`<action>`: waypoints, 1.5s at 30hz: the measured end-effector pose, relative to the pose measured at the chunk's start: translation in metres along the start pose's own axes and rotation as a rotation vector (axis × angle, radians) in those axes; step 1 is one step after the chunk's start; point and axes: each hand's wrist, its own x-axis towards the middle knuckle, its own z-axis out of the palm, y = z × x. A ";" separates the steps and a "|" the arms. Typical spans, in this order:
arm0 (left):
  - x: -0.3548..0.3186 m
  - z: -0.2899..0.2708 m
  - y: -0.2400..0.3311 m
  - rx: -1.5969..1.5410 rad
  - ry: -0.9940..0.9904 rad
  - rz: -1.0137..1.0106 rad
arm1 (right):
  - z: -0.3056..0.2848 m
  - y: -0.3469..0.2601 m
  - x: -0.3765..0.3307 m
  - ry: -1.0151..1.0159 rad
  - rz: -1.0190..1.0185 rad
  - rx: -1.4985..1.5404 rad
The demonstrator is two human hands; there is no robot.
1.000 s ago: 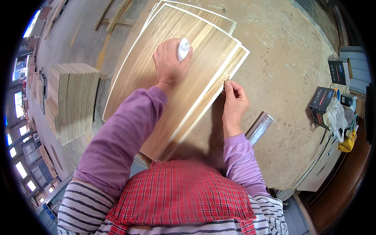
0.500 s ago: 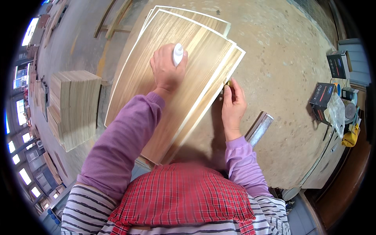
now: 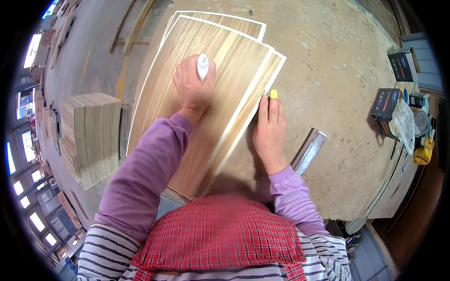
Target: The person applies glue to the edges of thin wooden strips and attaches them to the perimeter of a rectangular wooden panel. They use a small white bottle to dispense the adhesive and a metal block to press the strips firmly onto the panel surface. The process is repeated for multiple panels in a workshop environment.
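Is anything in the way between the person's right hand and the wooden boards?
Nothing visible. The right hand is right beside the boards' right edge, a fingertip at or very near it; I can't tell whether it touches. The silvery bar lies on the hand's other side, not between.
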 end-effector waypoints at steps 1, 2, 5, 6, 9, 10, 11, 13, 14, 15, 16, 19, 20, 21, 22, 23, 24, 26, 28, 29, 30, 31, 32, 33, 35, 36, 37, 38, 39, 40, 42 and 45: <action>0.000 0.000 0.000 0.001 0.004 0.004 | 0.000 0.002 0.003 0.012 -0.004 -0.017; 0.000 0.000 0.000 0.002 0.006 0.005 | 0.001 0.003 0.006 0.014 -0.003 -0.030; 0.000 -0.001 0.000 -0.006 -0.001 0.004 | 0.000 0.009 0.013 0.045 -0.015 -0.082; 0.000 -0.001 0.000 -0.004 0.000 0.004 | 0.000 0.010 0.015 0.064 -0.028 -0.092; 0.001 -0.001 0.000 0.009 0.001 -0.001 | -0.002 0.011 0.017 0.034 -0.048 -0.126; 0.001 -0.001 0.001 0.016 0.001 -0.004 | -0.002 0.011 0.017 0.012 -0.047 -0.129; 0.001 -0.001 0.001 0.019 -0.005 -0.014 | -0.003 0.010 0.016 0.000 -0.066 -0.147; 0.001 -0.001 0.001 0.021 -0.009 -0.018 | -0.005 0.008 0.012 -0.027 -0.077 -0.164; 0.001 -0.001 0.001 0.016 -0.014 -0.025 | -0.006 0.006 0.010 -0.045 -0.083 -0.172; 0.000 -0.002 0.001 0.015 -0.019 -0.032 | -0.008 0.005 0.006 -0.058 -0.090 -0.177; 0.000 -0.002 0.000 0.010 -0.025 -0.040 | -0.011 0.002 0.001 -0.084 -0.084 -0.149; 0.000 0.000 -0.002 -0.018 -0.024 -0.034 | -0.023 -0.005 -0.013 -0.165 -0.078 -0.063; -0.001 0.000 -0.002 -0.029 -0.003 -0.007 | -0.028 -0.008 -0.017 -0.161 -0.056 0.028; -0.001 0.001 -0.002 -0.097 -0.002 -0.025 | -0.033 -0.011 -0.020 -0.143 -0.040 0.119; -0.004 0.000 0.000 -0.164 0.018 -0.020 | -0.038 -0.013 -0.022 -0.108 -0.014 0.222; -0.007 -0.002 0.003 -0.225 0.039 0.000 | -0.040 -0.016 -0.021 -0.079 0.055 0.384; -0.011 -0.005 0.008 -0.645 -0.108 -0.174 | -0.044 -0.018 -0.020 -0.074 0.076 0.462; -0.031 -0.019 0.023 -1.108 -0.407 -0.452 | -0.049 -0.021 -0.018 -0.044 0.130 0.663; -0.060 -0.037 0.044 -0.745 -0.595 -0.250 | -0.053 -0.021 -0.017 -0.050 0.198 0.809; -0.071 -0.042 0.055 -0.711 -0.750 -0.296 | -0.055 -0.020 -0.017 -0.077 0.178 0.819; -0.082 -0.045 0.065 -0.715 -0.863 -0.299 | -0.056 -0.018 -0.018 -0.106 0.163 0.821; -0.092 -0.047 0.073 -0.726 -0.897 -0.366 | -0.057 -0.017 -0.020 -0.188 0.219 1.023; -0.098 -0.048 0.079 -0.777 -0.895 -0.384 | -0.057 -0.015 -0.022 -0.268 0.292 1.223; -0.100 -0.049 0.081 -0.808 -0.913 -0.424 | -0.056 -0.012 -0.023 -0.348 0.363 1.422; -0.094 -0.048 0.074 -0.653 -0.725 -0.101 | -0.053 -0.004 -0.024 -0.288 0.472 1.433; -0.089 -0.048 0.067 -0.565 -0.638 0.044 | -0.050 0.003 -0.021 -0.261 0.487 1.291; -0.080 -0.047 0.056 -0.507 -0.533 0.127 | -0.047 0.009 -0.018 -0.159 0.379 0.979; -0.071 -0.046 0.046 -0.466 -0.479 0.125 | -0.041 0.017 -0.009 -0.051 0.159 0.628; -0.064 -0.044 0.035 -0.429 -0.411 0.139 | -0.037 0.024 -0.003 -0.018 0.053 0.484; -0.058 -0.043 0.027 -0.403 -0.346 0.154 | -0.032 0.031 0.003 0.008 -0.024 0.338; -0.053 -0.041 0.016 -0.268 -0.321 0.239 | -0.027 0.042 0.014 -0.017 -0.124 0.201; -0.055 -0.041 0.008 -0.265 -0.408 0.229 | -0.022 0.051 0.027 -0.005 -0.193 0.124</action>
